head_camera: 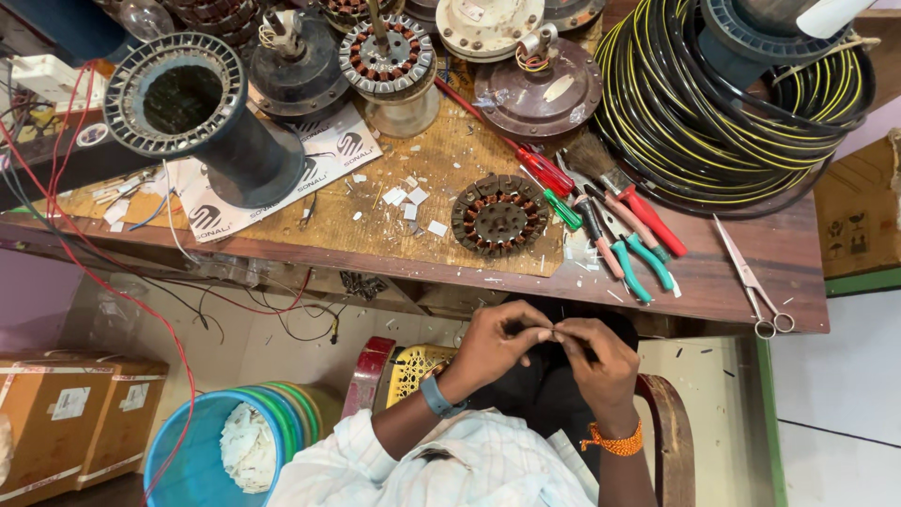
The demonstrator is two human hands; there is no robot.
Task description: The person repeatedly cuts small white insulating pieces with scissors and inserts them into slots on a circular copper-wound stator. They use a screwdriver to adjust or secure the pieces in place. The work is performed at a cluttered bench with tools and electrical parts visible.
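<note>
Head view, nearest first: left hand (493, 343) and right hand (601, 357) meet just below the bench (741, 268) edge, fingertips pinched together on a small item too tiny to identify. Left wrist carries a blue band (437, 397); right wrist carries an orange thread band (615, 439). Both hands are clenched at the fingertips, held over the lap, apart from anything on the bench.

Lower left, on the floor: blue bucket (192, 460) holding white scraps, and cardboard boxes (75, 418) beside it.

On the bench, directly beyond the hands: wound stator (497, 216) lying flat on a brown board, white paper bits scattered near it. To its right: red-handled screwdriver (540, 169), green-handled pliers (633, 263), a brush (601, 169). Scissors (751, 282) lie further right, near the bench edge.

Far side: coil of black and yellow cable (694, 113) at right, brown motor housing (544, 94) at centre, dark cylindrical rotor frame (188, 103) at left, red wire (113, 291) trailing off the bench
</note>
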